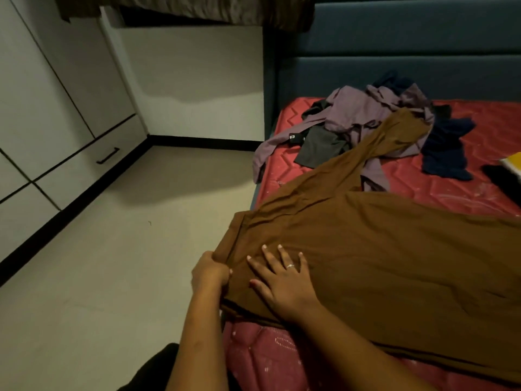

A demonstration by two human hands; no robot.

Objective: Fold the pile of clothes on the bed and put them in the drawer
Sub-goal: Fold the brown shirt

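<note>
A large brown garment (380, 249) lies spread across the red mattress (465, 187), one leg or sleeve trailing back toward the pile. My left hand (210, 270) grips its edge at the bed's left side. My right hand (282, 277) lies flat on the brown cloth with fingers spread, a ring on one finger. Behind, the pile of clothes (375, 119) holds a mauve top, a grey piece (318, 148) and a dark navy item (445, 148). A drawer with a black handle (108, 156) is in the white cabinet at the left.
A blue padded headboard (408, 46) backs the bed. Pale floor (112, 263) runs between bed and white cabinet (42, 108). A yellow object (513, 165) and a black item (499, 179) sit at the bed's right edge.
</note>
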